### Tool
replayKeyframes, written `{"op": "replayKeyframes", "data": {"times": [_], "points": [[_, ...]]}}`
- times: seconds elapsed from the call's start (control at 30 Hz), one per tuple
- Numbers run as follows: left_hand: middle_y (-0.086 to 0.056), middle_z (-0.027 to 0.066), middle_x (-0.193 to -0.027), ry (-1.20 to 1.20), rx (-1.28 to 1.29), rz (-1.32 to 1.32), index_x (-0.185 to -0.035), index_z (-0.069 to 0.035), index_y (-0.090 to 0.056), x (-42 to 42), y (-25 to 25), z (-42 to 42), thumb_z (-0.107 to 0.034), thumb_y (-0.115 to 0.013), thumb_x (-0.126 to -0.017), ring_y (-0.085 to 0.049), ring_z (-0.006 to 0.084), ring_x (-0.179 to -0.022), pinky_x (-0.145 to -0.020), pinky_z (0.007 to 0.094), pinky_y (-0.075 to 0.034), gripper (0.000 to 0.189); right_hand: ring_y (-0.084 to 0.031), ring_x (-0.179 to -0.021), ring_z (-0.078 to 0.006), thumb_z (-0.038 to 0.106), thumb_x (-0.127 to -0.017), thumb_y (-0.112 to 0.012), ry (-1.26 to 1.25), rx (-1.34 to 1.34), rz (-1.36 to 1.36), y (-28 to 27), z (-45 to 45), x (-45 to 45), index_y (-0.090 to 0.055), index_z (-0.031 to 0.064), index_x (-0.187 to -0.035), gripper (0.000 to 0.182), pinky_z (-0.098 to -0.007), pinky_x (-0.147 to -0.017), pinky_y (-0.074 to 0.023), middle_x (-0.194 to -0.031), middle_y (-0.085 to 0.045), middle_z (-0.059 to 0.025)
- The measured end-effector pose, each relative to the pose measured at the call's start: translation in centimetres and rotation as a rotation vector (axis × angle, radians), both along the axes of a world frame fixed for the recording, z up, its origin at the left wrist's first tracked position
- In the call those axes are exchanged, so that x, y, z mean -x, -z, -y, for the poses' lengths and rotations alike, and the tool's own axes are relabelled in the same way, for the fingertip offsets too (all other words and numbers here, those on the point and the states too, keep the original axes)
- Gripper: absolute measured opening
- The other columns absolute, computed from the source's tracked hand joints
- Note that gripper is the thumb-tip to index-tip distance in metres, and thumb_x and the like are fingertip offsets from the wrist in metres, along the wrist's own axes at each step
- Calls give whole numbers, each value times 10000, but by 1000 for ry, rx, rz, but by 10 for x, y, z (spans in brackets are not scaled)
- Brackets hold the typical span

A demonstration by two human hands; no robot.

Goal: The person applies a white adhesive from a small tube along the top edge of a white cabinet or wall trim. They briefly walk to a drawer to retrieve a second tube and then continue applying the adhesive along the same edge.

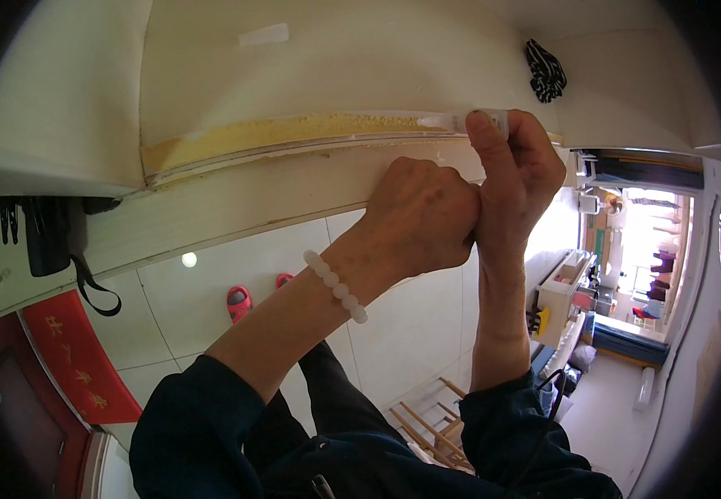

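Note:
My right hand [516, 150] pinches a translucent, whitish strip or tape piece [499, 121] between thumb and fingers, at the lower edge of a cream cabinet panel [335, 68]. A clear strip stretches left from it, over a yellowed, crusty band of residue [273, 132] along that edge. My left hand [426, 215] is curled into a fist, back towards the camera, against the base of my right hand; whatever its fingers may hold is hidden. A bracelet of white beads [335, 287] circles my left wrist. A short whitish tape-like patch [264, 35] lies higher on the panel.
Black items, one with a strap [48, 237], hang at the left. Black-and-white patterned cloth [545, 71] is at the upper right. Below are a tiled floor [410, 324], pink shoes [239, 303], a red mat with characters [82, 358] and a wooden chair or rack [429, 430]. A furnished room opens at right.

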State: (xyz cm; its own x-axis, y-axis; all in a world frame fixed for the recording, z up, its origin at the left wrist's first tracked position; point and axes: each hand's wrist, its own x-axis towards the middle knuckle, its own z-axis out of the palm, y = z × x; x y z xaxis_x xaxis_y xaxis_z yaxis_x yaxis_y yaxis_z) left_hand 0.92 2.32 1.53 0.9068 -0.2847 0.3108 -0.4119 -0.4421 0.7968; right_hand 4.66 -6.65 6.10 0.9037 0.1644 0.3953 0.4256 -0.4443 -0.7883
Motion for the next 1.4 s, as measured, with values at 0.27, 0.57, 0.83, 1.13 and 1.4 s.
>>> {"op": "replayKeyframes", "data": {"times": [0.27, 0.57, 0.83, 1.13, 1.4], "points": [[-607, 100, -554, -33, 11, 22, -566, -90, -603, 0, 3, 3, -115, -632, -619, -595, 261, -516, -523, 368, -467, 65, -379, -555, -25, 86, -813, -679, -27, -12, -67, -3, -1, -2, -573, -15, -715, 177, -186, -490, -294, -600, -482, 43], [-601, 107, -547, -37, -12, -19, -546, -83, -612, -1, 2, 4, -127, -629, -632, -597, 267, -521, -521, 376, -469, 98, -359, -543, -22, 57, -795, -666, -25, 16, -89, 0, 1, -7, -563, -7, -678, 168, -196, -469, -270, -577, -455, 49], [-594, 107, -536, -107, 153, 30, -549, -84, -616, 0, 7, 7, -162, -638, -662, -591, 274, -508, -517, 378, -469, 139, -434, -548, -68, 56, -759, -682, -70, 329, 49, -13, -6, -8, -568, -6, -695, 144, -228, -497, -359, -594, -503, 2], [-591, 95, -516, -75, 156, 21, -535, -98, -602, 0, 8, 10, -160, -639, -653, -584, 271, -490, -503, 360, -465, 138, -473, -606, -84, 83, -775, -703, -106, 472, 387, -13, -5, -2, -587, 18, -760, 134, -226, -564, -404, -677, -555, -9], [-589, 92, -517, -12, 55, 1, -523, -98, -602, -1, 0, 2, -146, -622, -621, -578, 262, -489, -505, 366, -460, 111, -443, -621, -51, 160, -857, -656, -17, 107, -184, -10, -2, -2, -595, 11, -784, 177, -202, -570, -359, -671, -536, 17]]}}
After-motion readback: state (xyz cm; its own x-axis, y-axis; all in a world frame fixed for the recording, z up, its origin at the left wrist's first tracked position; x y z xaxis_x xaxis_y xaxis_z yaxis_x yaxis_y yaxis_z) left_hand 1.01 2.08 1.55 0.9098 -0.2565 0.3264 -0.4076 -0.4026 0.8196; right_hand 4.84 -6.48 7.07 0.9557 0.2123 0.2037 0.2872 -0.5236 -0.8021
